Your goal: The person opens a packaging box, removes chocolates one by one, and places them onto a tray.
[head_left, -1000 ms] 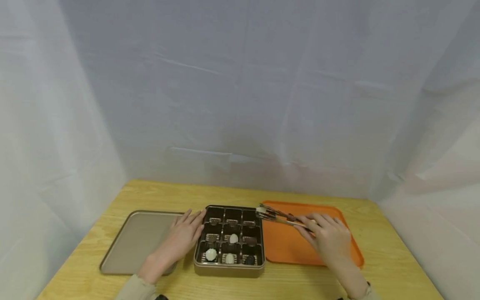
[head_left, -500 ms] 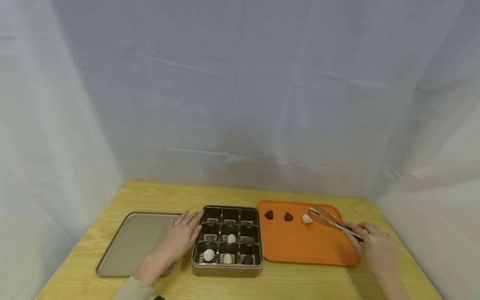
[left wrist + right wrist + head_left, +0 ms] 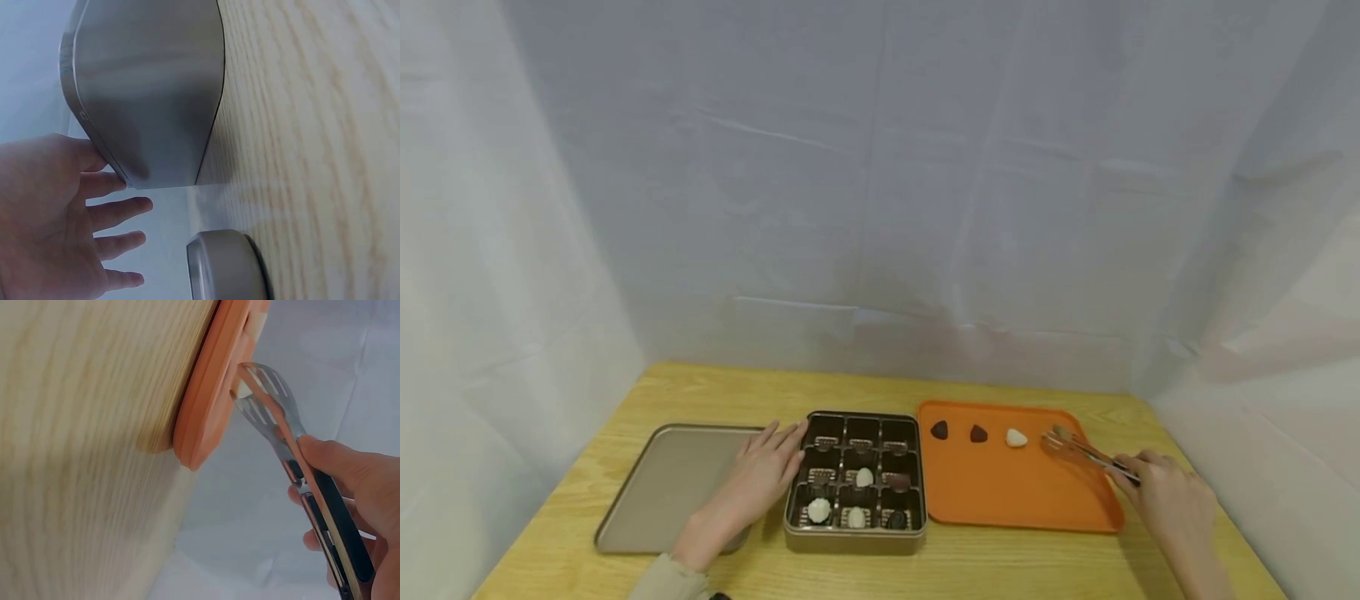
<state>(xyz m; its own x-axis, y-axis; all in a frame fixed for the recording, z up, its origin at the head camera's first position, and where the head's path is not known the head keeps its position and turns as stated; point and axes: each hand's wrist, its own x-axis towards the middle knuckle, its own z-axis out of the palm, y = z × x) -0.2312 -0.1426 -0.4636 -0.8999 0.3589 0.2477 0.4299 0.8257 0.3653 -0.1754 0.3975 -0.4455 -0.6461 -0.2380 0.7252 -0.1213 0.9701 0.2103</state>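
My right hand point(image 3: 1176, 504) grips metal tongs point(image 3: 306, 462) with slotted heads and dark handles. Their tips reach down to the right end of the orange tray point(image 3: 1000, 492). In the right wrist view a small white piece point(image 3: 243, 390) shows between the tips; whether they pinch it I cannot tell. A white chocolate point(image 3: 1017, 437) and two dark chocolates, one being the nearer dark chocolate point(image 3: 978, 433), lie in a row on the tray. Fingers extended, my left hand point(image 3: 752, 479) touches the left rim of a divided tin point(image 3: 854, 543). Several white and dark chocolates sit in its compartments.
A flat taupe lid point(image 3: 662, 492) lies left of the tin, partly under my left forearm. Everything stands on a yellow wooden table point(image 3: 760, 575). Pale sheeting point(image 3: 865, 208) hangs behind the table and at both sides.
The tongs, with a white piece in them at first, have moved right from the tin's far right corner to the tray's right end. My left hand stays at the tin's rim.
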